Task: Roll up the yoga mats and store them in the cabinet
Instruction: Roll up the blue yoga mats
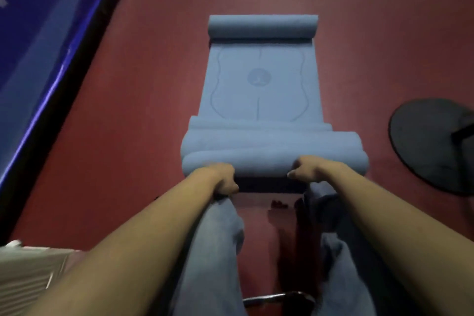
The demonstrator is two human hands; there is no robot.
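A light blue yoga mat (261,84) lies on the red floor ahead of me, its flat middle showing a round logo and curved lines. The far end is curled into a small roll (263,26). The near end is rolled into a thicker, loose bundle (272,154). My left hand (221,177) grips the near roll at its left underside, fingers curled round the edge. My right hand (306,167) grips the roll on the right side, thumb pointing inward. My legs in blue jeans are below the roll.
A blue padded mat with a black border (51,64) runs along the left. A round black base plate (431,143) sits on the floor at right. A pale striped object (28,272) is at bottom left. Red floor (143,115) surrounds the mat.
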